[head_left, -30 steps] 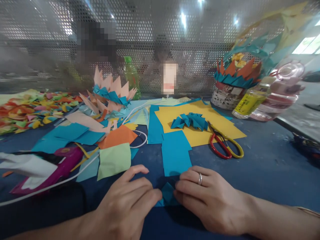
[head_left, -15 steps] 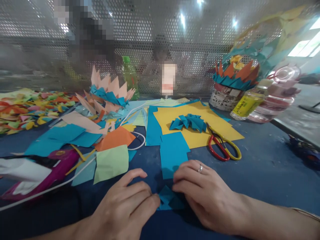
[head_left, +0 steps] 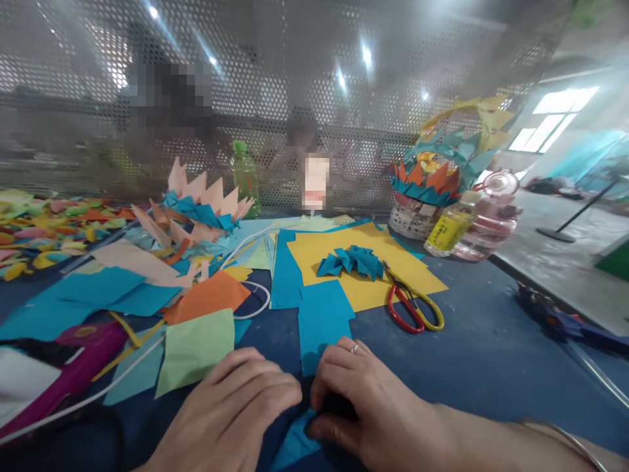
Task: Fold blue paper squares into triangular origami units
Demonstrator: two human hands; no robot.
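Note:
Low in front of me lies a small folded piece of blue paper (head_left: 297, 440). My right hand (head_left: 366, 400), with a ring on one finger, pinches its right corner between thumb and fingers. Over its left side my left hand (head_left: 230, 406) is curled closed, fingers together; the thumb is hidden and the paper runs under this hand. Just beyond the hands, blue paper squares (head_left: 324, 321) overlap large yellow sheets (head_left: 413, 278). Pleated blue folded pieces (head_left: 351, 261) rest on the yellow, beside scissors (head_left: 413, 305) with one red and one yellow handle.
Left are a magenta glue gun (head_left: 73, 367), a white cord (head_left: 132, 364), green paper (head_left: 196, 347), orange paper (head_left: 209, 295) and a pink-and-blue folded-paper piece (head_left: 201, 203). Bottles (head_left: 449, 223) and a paper-trimmed basket (head_left: 413, 216) stand back right; a blue tool (head_left: 570, 321) lies far right.
My view has tilted up and turned right. My right hand has moved closer to my left and now pinches the blue paper's corner, which looks lifted and turned. My left fingers have drawn together.

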